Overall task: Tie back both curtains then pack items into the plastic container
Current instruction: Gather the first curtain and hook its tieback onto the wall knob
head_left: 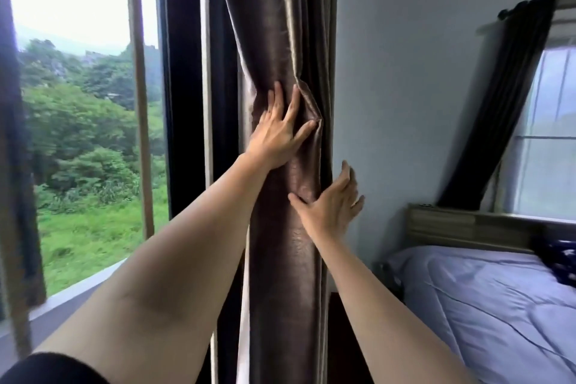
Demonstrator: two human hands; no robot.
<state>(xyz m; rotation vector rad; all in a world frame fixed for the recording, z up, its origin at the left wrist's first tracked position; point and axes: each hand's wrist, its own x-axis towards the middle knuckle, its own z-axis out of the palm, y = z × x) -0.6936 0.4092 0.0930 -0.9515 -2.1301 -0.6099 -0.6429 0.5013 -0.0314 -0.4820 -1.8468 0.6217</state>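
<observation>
Right hand: fingers spread, thumb on the cloth's front, the rest reaching past its right edge.
Left hand: higher up, fingers spread flat on the pinched waist.
Curtain: gathered under both palms.
Doing it well: hold the folds bunched tight while wrapping; no tie is visible.

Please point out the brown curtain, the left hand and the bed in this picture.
brown curtain [280, 25]: head view, on the folds of its upper part.
left hand [279, 134]: head view, on the back of the hand.
bed [486, 305]: head view, on the bare pale cover.
</observation>
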